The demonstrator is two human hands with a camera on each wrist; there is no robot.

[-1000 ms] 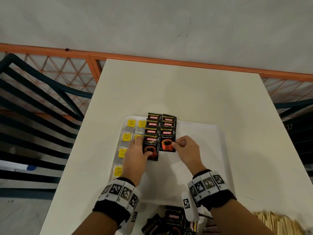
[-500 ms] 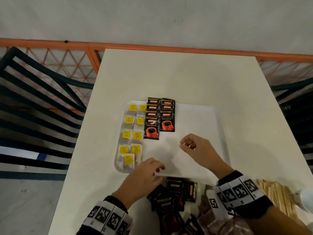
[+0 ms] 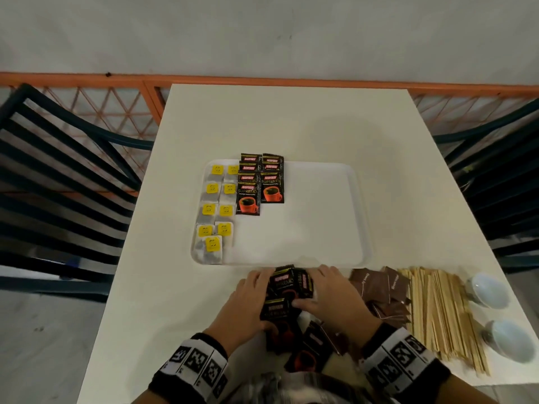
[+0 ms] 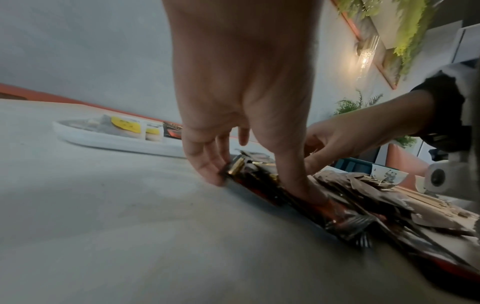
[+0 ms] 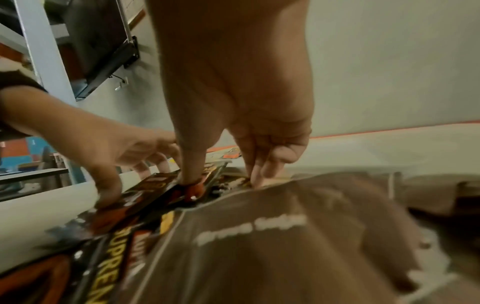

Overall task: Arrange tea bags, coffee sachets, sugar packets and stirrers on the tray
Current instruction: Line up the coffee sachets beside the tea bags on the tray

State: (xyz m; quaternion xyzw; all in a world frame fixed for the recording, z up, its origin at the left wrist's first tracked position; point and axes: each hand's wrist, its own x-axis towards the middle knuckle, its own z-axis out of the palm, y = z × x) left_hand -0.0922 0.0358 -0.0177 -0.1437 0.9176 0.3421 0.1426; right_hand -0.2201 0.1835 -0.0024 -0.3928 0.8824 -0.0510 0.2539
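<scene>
Left hand [image 3: 248, 301] fingers, slightly spread and bent, pinch the edge of glossy black coffee sachets [image 3: 287, 290] heaped on the table [image 3: 291, 121] just before the tray [image 3: 320, 214]. Right hand [image 3: 329, 293] fingers, close together, grip the heap's other side, thumb pressing on top. Beside lie matte brown sugar packets [image 3: 379, 290] and thin wooden stirrers [image 3: 437, 310]. Flat tea bags [image 3: 214, 208] with yellow tags and more sachets line the tray's left.

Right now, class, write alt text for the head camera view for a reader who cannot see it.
Two hands, left hand and right hand, grip loose coffee sachets on a white table, just in front of a white tray holding tea bags and two columns of coffee sachets. Brown sugar packets, wooden stirrers and two cups lie right.
</scene>
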